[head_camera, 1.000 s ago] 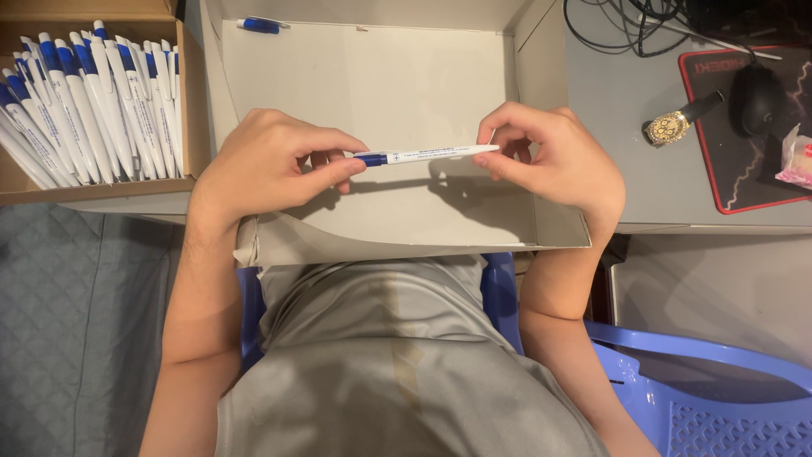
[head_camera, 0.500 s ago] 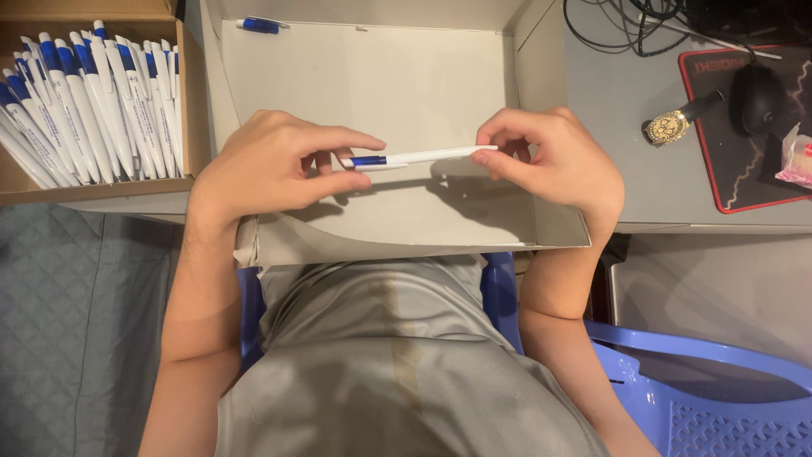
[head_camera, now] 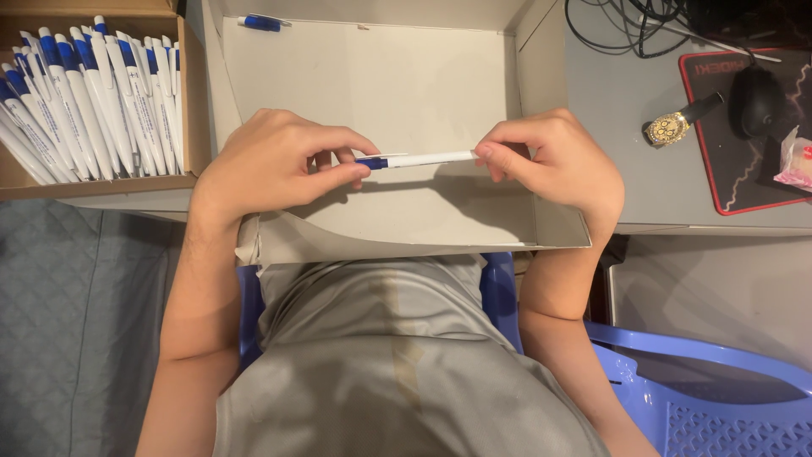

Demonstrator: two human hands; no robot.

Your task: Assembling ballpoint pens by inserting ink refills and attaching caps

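At frame centre, over an open box [head_camera: 372, 76], the left hand [head_camera: 271, 165] pinches the blue end of a pen [head_camera: 414, 159], and the right hand [head_camera: 554, 161] pinches its white end. More pens [head_camera: 80, 101] fill the upper left box [head_camera: 101, 188].

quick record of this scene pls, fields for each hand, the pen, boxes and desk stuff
left hand: pinches the blue end of the pen
right hand: pinches the white end
pen: white and blue, level, above the open box
open box: one blue piece at its far edge, otherwise bare
pen box: left, filled with white and blue pens
desk: watch, mouse, cables
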